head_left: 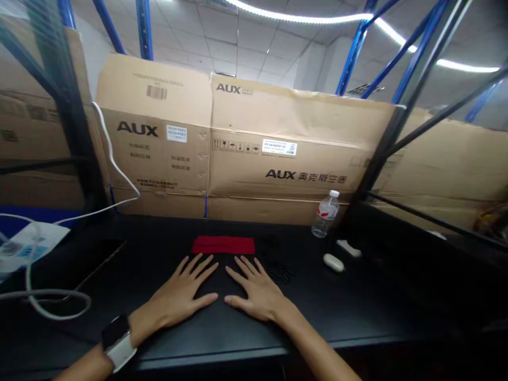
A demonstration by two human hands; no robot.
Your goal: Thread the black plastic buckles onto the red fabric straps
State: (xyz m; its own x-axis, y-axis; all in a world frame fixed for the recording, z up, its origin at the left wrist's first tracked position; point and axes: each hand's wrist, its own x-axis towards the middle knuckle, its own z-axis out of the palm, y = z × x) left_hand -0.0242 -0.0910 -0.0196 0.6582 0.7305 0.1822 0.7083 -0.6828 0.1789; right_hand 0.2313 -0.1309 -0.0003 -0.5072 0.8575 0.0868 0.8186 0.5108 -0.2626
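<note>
My left hand [183, 291] lies flat on the black table [222, 344] with its fingers spread, and a watch with a pale strap [119, 344] is on that wrist. Beside it, to the right, my right hand [256, 290] also rests flat with fingers apart. Neither hand holds anything. Just beyond the fingertips lies a folded red cloth-like item [223, 245]. A dark coiled cord [281, 272] is on the table to the right of my right hand.
At the back right stands a clear bottle with a white cap [325, 214]. Nearer are a white rounded object [334, 263] and another small white object [349, 248]. Cardboard [246, 174] walls the back. A white cable [59, 317] loops at left.
</note>
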